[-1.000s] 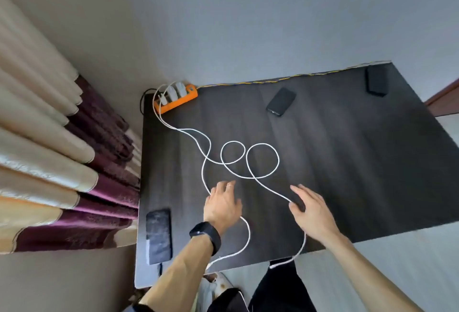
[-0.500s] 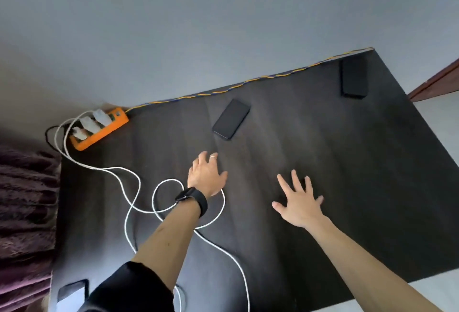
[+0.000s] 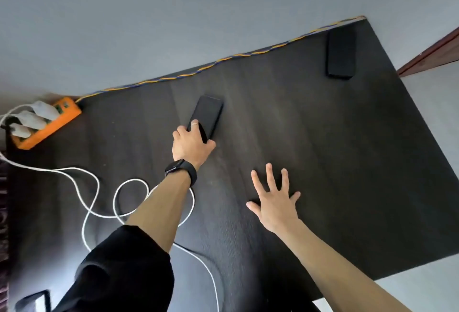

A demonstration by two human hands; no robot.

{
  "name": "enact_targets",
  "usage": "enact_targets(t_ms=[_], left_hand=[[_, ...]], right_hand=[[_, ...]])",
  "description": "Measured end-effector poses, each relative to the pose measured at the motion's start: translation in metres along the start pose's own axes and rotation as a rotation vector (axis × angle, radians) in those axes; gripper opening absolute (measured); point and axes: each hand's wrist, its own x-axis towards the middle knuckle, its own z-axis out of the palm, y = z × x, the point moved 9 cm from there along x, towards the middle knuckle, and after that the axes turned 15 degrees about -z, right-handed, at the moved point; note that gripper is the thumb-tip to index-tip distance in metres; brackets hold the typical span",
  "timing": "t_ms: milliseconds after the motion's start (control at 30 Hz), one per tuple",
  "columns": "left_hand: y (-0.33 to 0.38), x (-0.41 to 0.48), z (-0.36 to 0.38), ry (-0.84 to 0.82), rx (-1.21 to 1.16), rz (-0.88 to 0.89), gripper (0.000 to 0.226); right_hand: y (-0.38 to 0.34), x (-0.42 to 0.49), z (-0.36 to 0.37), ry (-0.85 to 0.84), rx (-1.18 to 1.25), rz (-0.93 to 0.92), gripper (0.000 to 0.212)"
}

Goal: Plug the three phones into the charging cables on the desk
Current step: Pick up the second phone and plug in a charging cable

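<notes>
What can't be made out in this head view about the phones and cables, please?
Head view only:
- middle phone: near end covered by the left hand.
- corner phone: cropped by bottom-left edge, blurred.
- white cable: ends hidden by the left arm.
- far phone: port too small.

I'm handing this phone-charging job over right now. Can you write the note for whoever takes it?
Left hand: grips the near end of the middle phone.
Right hand: open, fingers spread over the desk, holding nothing.
Far phone: far right corner. Third phone: near left corner, mostly cut off.
White cables: looped on the left, running from the power strip.
Done: nothing visibly plugged in. The third phone is unclear.
Left: connect the middle and far phones, then check the third.
</notes>
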Motion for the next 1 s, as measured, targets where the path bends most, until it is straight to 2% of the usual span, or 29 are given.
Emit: enact_targets(t_ms=[100,167,233,267,333,367,400,467,567,633,733,900,1000], left_hand=[[-0.019,-0.048,0.004,-0.132,-0.187,-0.053,0.063],[-0.037,-0.080,0.012,-0.296,-0.369,-0.125,0.054],[-0.056,-0.116,0.019,-0.495,-0.581,-0.212,0.046],[-0.066,-0.133,0.023,-0.575,-0.658,-0.237,0.044],[-0.085,-0.166,0.027,-0.682,-0.677,-0.216,0.041],[-0.098,-0.182,0.028,-0.712,-0.652,-0.184,0.039],[-0.109,-0.196,0.029,-0.724,-0.618,-0.153,0.039],[-0.137,-0.215,0.028,-0.691,-0.535,-0.100,0.044],[-0.191,-0.232,0.028,-0.669,-0.502,-0.067,0.046],[-0.233,-0.239,0.032,-0.761,-0.621,-0.113,0.038],[-0.286,-0.254,0.030,-0.959,-0.935,-0.215,0.029],[-0.373,-0.265,0.025,-1.067,-1.074,-0.264,0.049],[-0.423,-0.265,0.023,-1.045,-1.181,-0.315,0.055]], right_hand=[[-0.002,-0.004,-0.006,-0.006,0.026,0.000,0.081],[-0.003,-0.003,-0.015,-0.008,0.120,0.018,0.082],[-0.010,-0.002,-0.028,0.022,0.299,0.054,0.102],[-0.014,-0.005,-0.035,0.055,0.470,0.088,0.107],[-0.029,-0.016,-0.034,0.134,0.957,0.187,0.090],[-0.043,-0.024,-0.027,0.145,1.157,0.215,0.072],[-0.055,-0.031,-0.020,0.160,1.259,0.220,0.053],[-0.069,-0.047,0.004,0.208,1.281,0.243,0.028],[-0.103,-0.076,0.046,0.215,1.410,0.230,0.023],[-0.136,-0.100,0.062,0.201,1.498,0.195,0.022],[-0.196,-0.131,0.074,0.152,1.533,0.082,0.022],[-0.282,-0.142,0.097,0.023,1.335,-0.057,0.025],[-0.313,-0.130,0.110,-0.005,1.125,-0.090,0.024]])
